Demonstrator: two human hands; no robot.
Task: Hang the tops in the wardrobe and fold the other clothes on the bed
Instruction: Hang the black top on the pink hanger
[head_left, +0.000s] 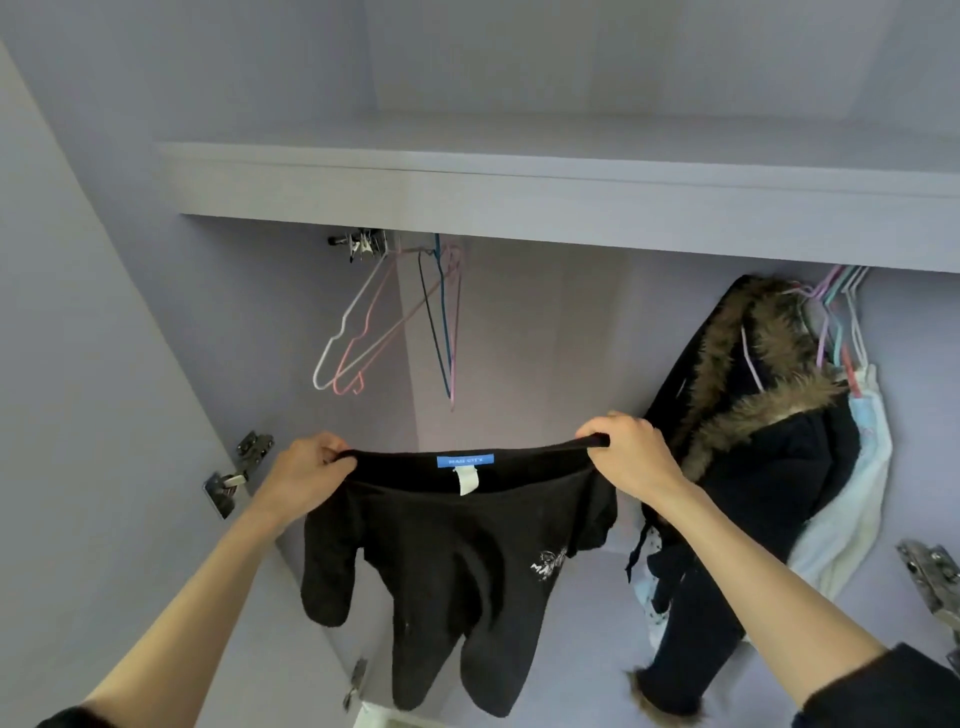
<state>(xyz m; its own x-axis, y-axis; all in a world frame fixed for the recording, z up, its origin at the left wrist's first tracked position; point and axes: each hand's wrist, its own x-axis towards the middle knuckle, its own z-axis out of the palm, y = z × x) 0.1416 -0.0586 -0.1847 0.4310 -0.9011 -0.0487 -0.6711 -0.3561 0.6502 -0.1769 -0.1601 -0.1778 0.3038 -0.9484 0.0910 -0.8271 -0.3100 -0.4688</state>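
Black top: soft matt knit cloth, slightly fuzzy; woven blue label at the neck. Empty hangers: thin wire, smooth coloured coating. Dark coat: matt cloth with shaggy brown fur trim. Wardrobe shelf: smooth, flat matt panel. Door hinges: shiny bare metal.

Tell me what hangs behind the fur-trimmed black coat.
Behind the black coat: pastel hangers and a pale garment. The coat covers the rest.
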